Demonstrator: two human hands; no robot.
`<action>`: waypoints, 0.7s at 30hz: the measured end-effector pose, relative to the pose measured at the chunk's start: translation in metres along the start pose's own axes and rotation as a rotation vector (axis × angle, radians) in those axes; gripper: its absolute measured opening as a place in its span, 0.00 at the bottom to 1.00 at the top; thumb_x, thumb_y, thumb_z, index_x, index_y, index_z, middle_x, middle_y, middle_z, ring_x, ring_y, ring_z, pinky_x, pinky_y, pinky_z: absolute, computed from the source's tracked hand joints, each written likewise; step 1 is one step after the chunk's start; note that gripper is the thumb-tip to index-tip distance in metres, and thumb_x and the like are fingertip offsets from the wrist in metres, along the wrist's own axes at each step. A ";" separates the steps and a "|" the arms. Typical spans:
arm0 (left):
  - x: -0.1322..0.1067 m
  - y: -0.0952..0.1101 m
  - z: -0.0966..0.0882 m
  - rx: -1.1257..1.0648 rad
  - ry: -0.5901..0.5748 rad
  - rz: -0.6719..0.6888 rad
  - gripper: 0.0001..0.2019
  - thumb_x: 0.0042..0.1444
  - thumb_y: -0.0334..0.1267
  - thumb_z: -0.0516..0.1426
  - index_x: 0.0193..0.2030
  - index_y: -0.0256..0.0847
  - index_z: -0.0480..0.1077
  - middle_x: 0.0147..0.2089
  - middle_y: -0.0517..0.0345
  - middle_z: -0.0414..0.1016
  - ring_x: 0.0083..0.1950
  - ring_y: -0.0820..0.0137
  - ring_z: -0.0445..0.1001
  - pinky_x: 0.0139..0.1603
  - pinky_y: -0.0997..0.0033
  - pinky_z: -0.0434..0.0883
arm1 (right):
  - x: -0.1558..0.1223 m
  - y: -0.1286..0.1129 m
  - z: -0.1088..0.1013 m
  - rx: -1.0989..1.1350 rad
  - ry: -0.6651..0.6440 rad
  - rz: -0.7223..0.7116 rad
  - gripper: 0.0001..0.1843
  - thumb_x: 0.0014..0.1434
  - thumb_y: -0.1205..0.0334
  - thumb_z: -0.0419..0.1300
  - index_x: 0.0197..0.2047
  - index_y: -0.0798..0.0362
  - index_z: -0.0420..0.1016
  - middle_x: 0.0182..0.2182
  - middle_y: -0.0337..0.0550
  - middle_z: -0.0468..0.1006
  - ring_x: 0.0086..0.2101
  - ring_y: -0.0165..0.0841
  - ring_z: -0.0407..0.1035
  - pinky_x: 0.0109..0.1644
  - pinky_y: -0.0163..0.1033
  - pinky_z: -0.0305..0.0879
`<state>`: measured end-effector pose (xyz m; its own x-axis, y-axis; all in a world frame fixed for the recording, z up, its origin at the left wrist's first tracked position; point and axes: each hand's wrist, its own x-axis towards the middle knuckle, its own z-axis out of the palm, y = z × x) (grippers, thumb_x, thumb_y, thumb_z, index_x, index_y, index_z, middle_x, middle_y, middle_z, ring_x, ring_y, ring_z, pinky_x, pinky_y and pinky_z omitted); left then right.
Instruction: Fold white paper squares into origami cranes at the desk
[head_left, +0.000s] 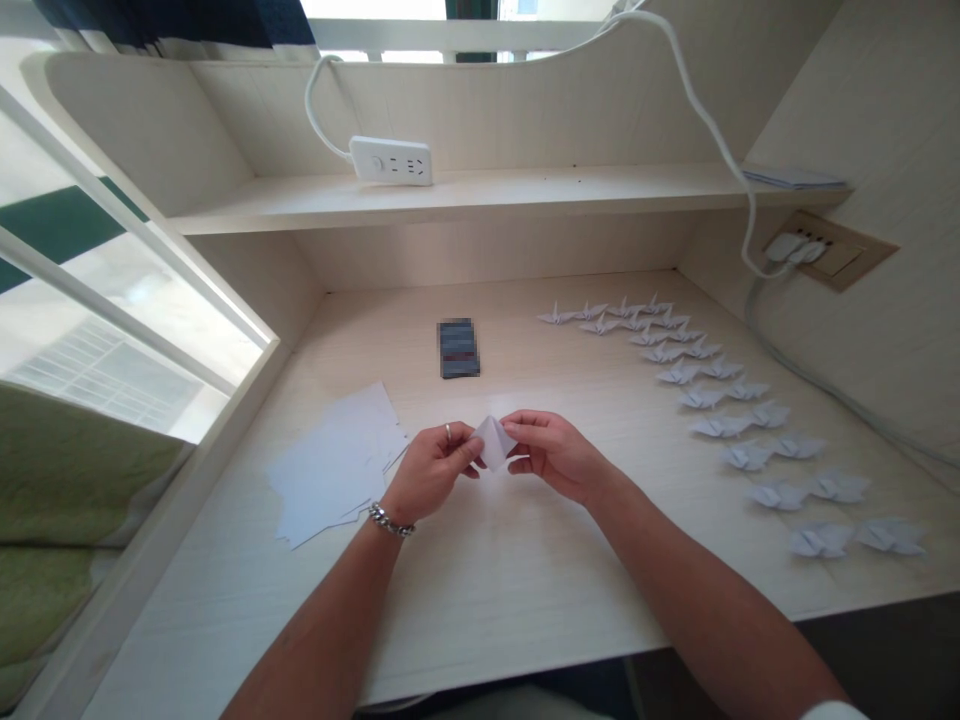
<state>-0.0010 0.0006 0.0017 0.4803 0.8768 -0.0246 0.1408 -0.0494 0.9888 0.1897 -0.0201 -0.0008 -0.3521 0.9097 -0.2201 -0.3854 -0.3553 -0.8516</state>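
Note:
Both hands meet over the middle of the pale wooden desk (pixel 480 600), pinching a small folded piece of white paper (pixel 493 440) between them. My left hand (pixel 431 470), with a ring and a metal bracelet, grips the paper's left edge. My right hand (pixel 551 452) holds its right edge with fingers curled. Just left of my left hand lies a loose stack of white paper sheets (pixel 330 465).
Several folded paper cranes (pixel 705 395) lie in two rows along the desk's right side. A dark phone (pixel 458 348) lies flat further back. A white power strip (pixel 391 160) sits on the shelf, its cable running to a wall socket (pixel 814 250) at right.

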 end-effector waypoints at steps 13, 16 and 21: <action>0.000 -0.001 0.000 0.143 0.035 0.019 0.11 0.57 0.41 0.56 0.30 0.36 0.72 0.28 0.57 0.74 0.30 0.71 0.73 0.33 0.71 0.75 | 0.003 0.003 -0.001 -0.097 0.077 -0.050 0.12 0.52 0.56 0.65 0.38 0.52 0.77 0.32 0.41 0.76 0.33 0.30 0.70 0.36 0.36 0.66; 0.000 -0.002 0.001 0.190 0.034 0.023 0.10 0.57 0.41 0.56 0.31 0.37 0.72 0.28 0.57 0.74 0.30 0.71 0.74 0.33 0.71 0.75 | 0.003 0.005 -0.001 -0.107 0.067 -0.064 0.12 0.53 0.54 0.64 0.39 0.52 0.77 0.32 0.41 0.76 0.34 0.31 0.70 0.38 0.38 0.66; -0.002 -0.003 0.002 0.275 0.027 0.043 0.10 0.58 0.41 0.55 0.31 0.38 0.72 0.29 0.57 0.75 0.30 0.71 0.75 0.33 0.72 0.74 | 0.004 0.007 -0.002 -0.107 0.078 -0.098 0.13 0.52 0.54 0.66 0.40 0.51 0.77 0.32 0.40 0.76 0.34 0.32 0.70 0.39 0.41 0.67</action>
<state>-0.0004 -0.0019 -0.0015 0.4684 0.8832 0.0237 0.3522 -0.2112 0.9118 0.1868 -0.0187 -0.0088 -0.2486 0.9543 -0.1657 -0.3202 -0.2424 -0.9158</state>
